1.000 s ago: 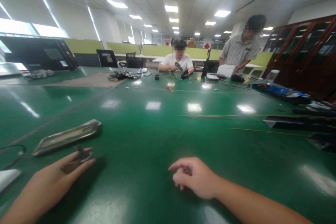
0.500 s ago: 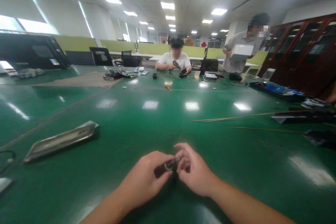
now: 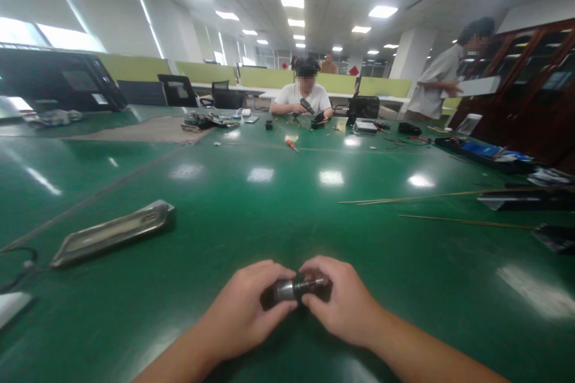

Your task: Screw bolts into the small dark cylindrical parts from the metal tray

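Note:
Low in the head view, just above the green tabletop (image 3: 251, 233), a short cylinder with a silver body, a black collar and a thin metal shaft (image 3: 286, 291) lies between my two hands. My left hand (image 3: 245, 299) grips the silver body, thumb below and fingers above. Curled round the collar and shaft end, my right hand (image 3: 344, 293) has its thumb and forefinger at the collar. The shaft points right, into the right palm. My left palm hides the cylinder's left end, and its exact kind cannot be made out.
A long metal tray-like part (image 3: 114, 233) lies at left. Thin rods (image 3: 404, 197) and dark parts (image 3: 507, 198) are at right. Farther off lies an orange screwdriver (image 3: 291, 145). Across the table sits a person (image 3: 291, 99) with a power drill; another (image 3: 431, 93) carries a white box.
The cylinder has turned in my hands and shows its silver body. My right hand has closed around the collar and shaft. The standing person has moved right.

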### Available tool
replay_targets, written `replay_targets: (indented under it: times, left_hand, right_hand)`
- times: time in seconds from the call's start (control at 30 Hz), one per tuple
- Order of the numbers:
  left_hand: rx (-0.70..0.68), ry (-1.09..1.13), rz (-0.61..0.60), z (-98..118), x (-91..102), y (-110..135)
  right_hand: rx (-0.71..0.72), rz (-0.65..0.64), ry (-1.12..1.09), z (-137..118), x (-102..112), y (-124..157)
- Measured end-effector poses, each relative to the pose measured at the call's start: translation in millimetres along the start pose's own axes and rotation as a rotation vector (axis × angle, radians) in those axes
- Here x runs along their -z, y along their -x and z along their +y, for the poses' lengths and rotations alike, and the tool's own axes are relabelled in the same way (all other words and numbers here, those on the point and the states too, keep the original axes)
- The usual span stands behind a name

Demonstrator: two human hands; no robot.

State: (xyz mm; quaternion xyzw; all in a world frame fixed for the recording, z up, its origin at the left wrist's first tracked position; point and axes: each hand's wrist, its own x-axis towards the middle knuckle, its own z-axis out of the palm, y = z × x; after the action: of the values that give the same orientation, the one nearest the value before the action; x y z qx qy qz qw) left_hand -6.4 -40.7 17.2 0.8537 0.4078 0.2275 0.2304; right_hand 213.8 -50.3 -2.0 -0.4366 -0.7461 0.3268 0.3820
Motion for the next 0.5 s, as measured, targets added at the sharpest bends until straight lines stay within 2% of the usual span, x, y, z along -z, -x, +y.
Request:
replay_targets:
  times: [0.3,0.5]
  left_hand:
    - [-0.010,0.040,0.019,-4.0,0.5,-2.5]
    - [0.039,0.065,0.039,-3.9,0.5,-2.2]
  right_hand:
    - [0.027,0.012,0.059,-1.5,3.5,0.3]
    - [0.047,-0.005,0.044,3.1,2.6,-2.0]
